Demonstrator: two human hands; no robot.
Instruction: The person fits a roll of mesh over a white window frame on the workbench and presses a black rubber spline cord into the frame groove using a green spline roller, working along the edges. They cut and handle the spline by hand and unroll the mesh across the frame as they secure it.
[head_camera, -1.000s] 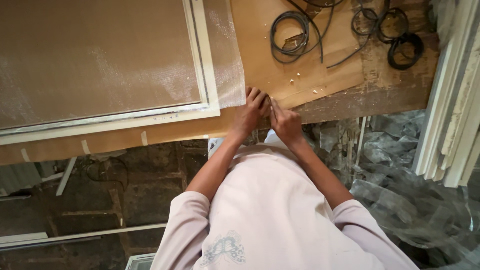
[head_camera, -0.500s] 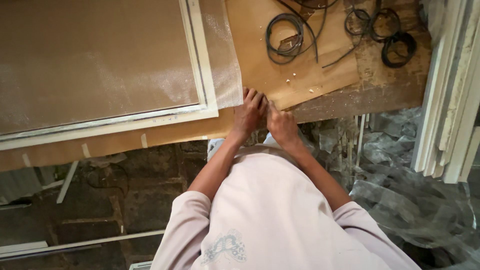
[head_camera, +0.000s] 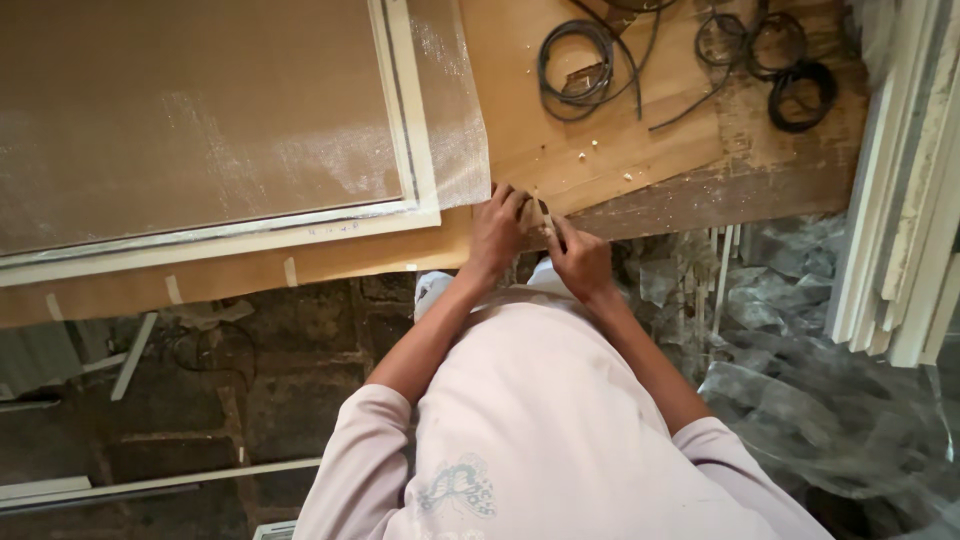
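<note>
- Head view: a white frame (head_camera: 405, 215) with mesh lies on the brown table (head_camera: 640, 140).
- The left hand (head_camera: 497, 230) pinches a small pale piece (head_camera: 537, 222) at the table edge.
- The right hand (head_camera: 580, 262) pinches it too; go slowly, keep it steady.
- Black cord coils (head_camera: 585, 70) lie farther back.
</note>
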